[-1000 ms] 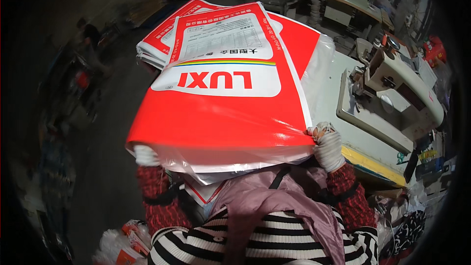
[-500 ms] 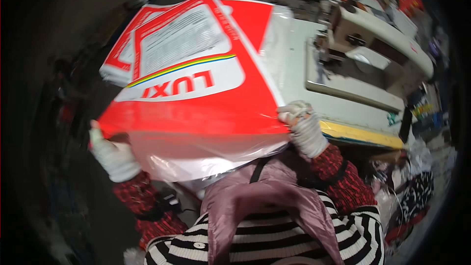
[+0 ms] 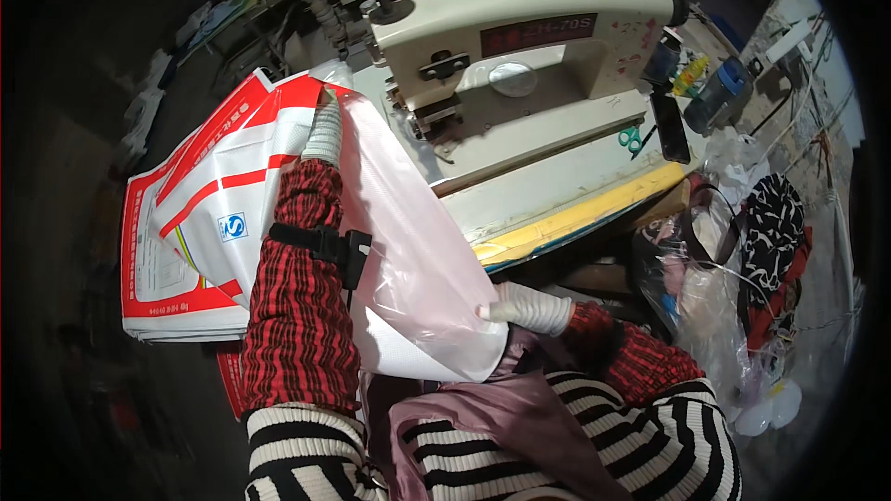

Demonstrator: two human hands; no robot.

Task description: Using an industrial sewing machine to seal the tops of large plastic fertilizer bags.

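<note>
A red and white printed plastic sack (image 3: 223,199) lies on a stack of similar sacks at the left. Its pale pinkish sheet (image 3: 408,250) slants from the far end down to my lap. My left hand (image 3: 323,130), in a whitish glove, reaches forward over the stack to the sack's far end; its fingers are hidden in the red and white folds. Close to my lap, my right hand (image 3: 531,309), also gloved, is closed on the sack's near right edge, thumb on top of the sheet.
A cream industrial sewing machine (image 3: 520,46) stands on a table with a yellow front edge (image 3: 585,213). Green-handled scissors (image 3: 633,139), a dark phone (image 3: 670,127) and a bottle (image 3: 719,93) sit at its right. Clear plastic bags and cloth (image 3: 715,250) are heaped lower right.
The view has swung right, toward the sewing machine. My left hand has gone from the sack's near left corner to its far end. The flat sack is now bunched, its pale sheet showing.
</note>
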